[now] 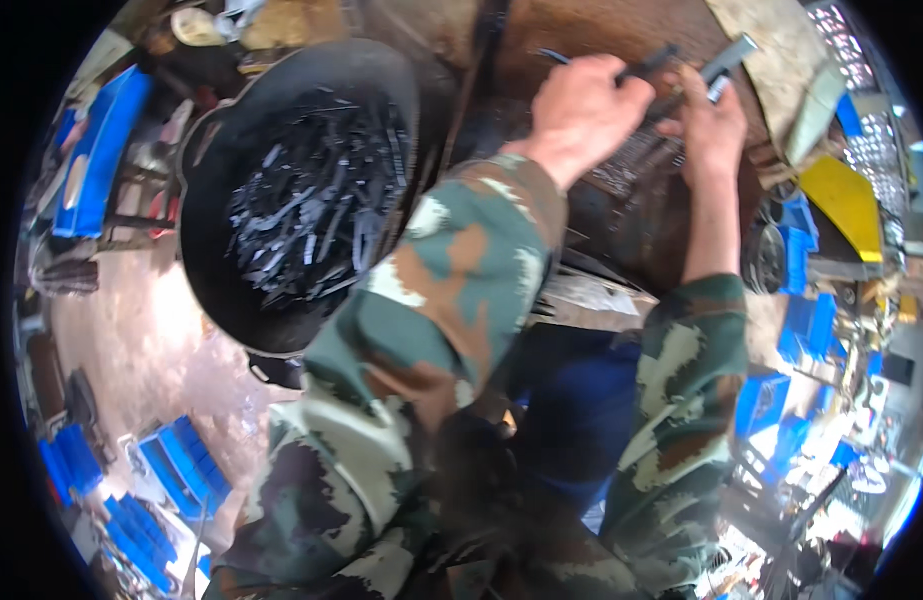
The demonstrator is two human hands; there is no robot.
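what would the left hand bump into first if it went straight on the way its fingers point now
Most likely the fingers of the right hand, just to the right of the left hand, though the depth between them is unclear.

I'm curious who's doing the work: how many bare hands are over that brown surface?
2: the left hand over the brown surface, and the right hand just right of it, with a grey bar. I see no others.
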